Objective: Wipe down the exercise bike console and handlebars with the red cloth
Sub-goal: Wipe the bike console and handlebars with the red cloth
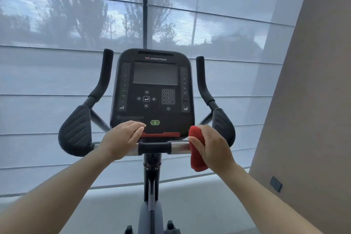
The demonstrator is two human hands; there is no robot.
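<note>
Two bare forearms reaching in from the bottom corners, up toward the bike. Right hand [212, 148] wrapped around the red cloth [196, 148], bunched into a thick roll and pressed against the right end of the chrome crossbar [179, 147], just beside the console's lower right corner. Cloth hanging a bit below the bar, sticking out above and below the fingers. Left hand [122, 138] holding nothing, fingers loosely curled and fairly relaxed, draped over the left part of the crossbar with fingertips [139, 129] touching the console's bottom edge, right next to the red strip [161, 135] there.

Black clamp [154, 148] in the middle of the bar between the two hands, stem [152, 176] dropping straight down from it.

Just behind: console [152, 93], dark and tilted back, screen [155, 73] blank, "STAR TRAC" printed above it. Arrow buttons and a number keypad [168, 96] under the screen, green oval button [155, 122] lower down, close to the left fingertips.

Either side: padded elbow rests, left [76, 131] and right [223, 125], then the upright black handlebar grips, left [103, 74] and right [202, 80], curving up past the console.

Farthest back: big window with a sheer blind [57, 74], tree shapes and cloudy sky showing faintly through it. Beige wall [311, 100] slanting down the right side with a small dark wall plate [275, 183] low on it.
</note>
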